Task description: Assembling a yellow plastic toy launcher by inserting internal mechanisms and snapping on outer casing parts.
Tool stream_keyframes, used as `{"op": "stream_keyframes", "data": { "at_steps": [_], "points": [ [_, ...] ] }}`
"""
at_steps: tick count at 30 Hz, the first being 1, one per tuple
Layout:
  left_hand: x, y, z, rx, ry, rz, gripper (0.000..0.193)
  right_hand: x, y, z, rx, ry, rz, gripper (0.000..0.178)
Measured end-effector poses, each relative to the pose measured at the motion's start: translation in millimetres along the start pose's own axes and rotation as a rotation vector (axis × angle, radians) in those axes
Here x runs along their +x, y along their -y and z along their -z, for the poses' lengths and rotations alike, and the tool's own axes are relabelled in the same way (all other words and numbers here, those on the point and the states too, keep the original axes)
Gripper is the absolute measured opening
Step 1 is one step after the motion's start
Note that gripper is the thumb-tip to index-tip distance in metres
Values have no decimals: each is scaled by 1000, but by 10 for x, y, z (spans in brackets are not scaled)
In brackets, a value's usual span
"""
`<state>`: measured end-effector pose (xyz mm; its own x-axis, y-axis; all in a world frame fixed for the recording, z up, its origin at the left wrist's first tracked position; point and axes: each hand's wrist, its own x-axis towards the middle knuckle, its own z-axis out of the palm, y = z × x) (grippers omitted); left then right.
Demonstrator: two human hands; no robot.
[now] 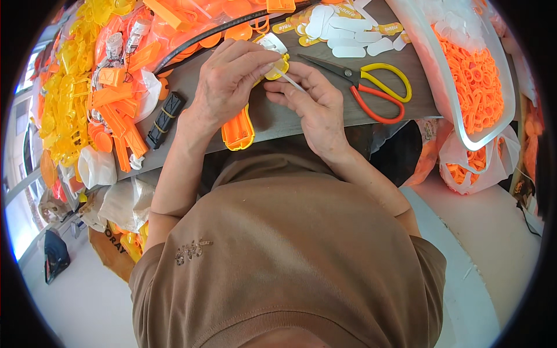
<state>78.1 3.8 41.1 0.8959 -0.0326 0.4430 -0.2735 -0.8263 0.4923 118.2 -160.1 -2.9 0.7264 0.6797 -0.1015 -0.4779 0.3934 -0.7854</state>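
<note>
Close together near the table's front edge, both my hands work at an orange and yellow plastic casing [238,131] with a white and yellow round end. My left hand [229,78] is closed around its upper part, thumb and fingertips pinched beside a small clear-yellow round piece [278,69]. My right hand [316,104] pinches a thin white strip [290,80], which slants from the yellow piece to my fingers. My left fingers partly hide the casing's middle. Right of my hands lie scissors [351,74] with one yellow and one red handle, blades partly open.
White and yellow oval stickers [348,36] lie at the back. Orange plastic parts [119,116] and yellow parts [58,110] heap up at the left, beside a black banded block [165,120]. A clear bin [466,136] of small orange pieces stands at the right, above a filled plastic bag [484,168].
</note>
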Motion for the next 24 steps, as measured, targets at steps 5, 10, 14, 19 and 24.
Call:
{"op": "stream_keyframes", "data": {
  "at_steps": [5,10,14,19,24],
  "points": [
    [5,25,-4,-56,-13,58,13,-15,-8,-32,36,31,1,38],
    [11,23,-25,-24,-9,23,12,-18,-12,-38,35,39,5,40],
    [5,44,-28,-70,-32,56,12,-13,-8,-29,10,65,22,42],
    [13,27,-21,1,3,46,13,-13,-11,-26,-85,89,46,44],
    [23,45,2,-26,24,28,17,-4,-26,-7,-71,105,58,47]
  ]
}}
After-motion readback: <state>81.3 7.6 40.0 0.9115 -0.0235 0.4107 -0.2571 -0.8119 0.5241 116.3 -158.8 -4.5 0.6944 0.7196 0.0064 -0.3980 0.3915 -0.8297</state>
